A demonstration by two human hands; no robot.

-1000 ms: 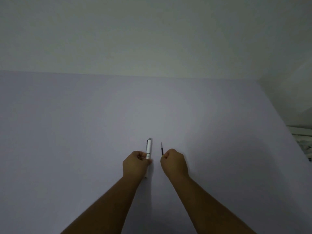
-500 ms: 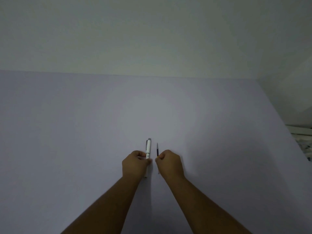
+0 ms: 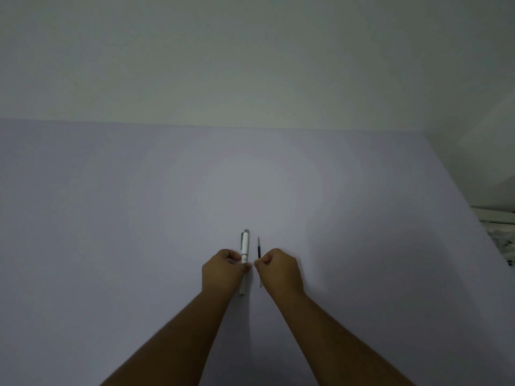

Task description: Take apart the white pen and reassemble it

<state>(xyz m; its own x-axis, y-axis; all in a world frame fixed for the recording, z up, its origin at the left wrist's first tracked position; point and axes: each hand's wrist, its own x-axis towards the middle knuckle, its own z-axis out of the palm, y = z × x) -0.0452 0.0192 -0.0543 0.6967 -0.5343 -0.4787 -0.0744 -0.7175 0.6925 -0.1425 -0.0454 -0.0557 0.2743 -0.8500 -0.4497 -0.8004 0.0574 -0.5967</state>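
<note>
My left hand (image 3: 223, 271) grips the white pen body (image 3: 245, 246), which points away from me; its capped end with a grey clip sticks out past my fingers and its lower end shows below my fist near the table. My right hand (image 3: 280, 270) is closed on the thin refill (image 3: 259, 250), whose dark tip points away and whose pale tail shows under my fist. Pen and refill lie nearly parallel, a small gap apart, low over the pale lilac table (image 3: 139, 218).
A plain pale wall (image 3: 250, 65) rises behind the table's far edge. The table's right edge runs diagonally at the right, with white and patterned clutter (image 3: 498, 227) beyond it.
My right hand has moved left with the refill, closing the gap to the pen body. My left hand and the pen have stayed put.
</note>
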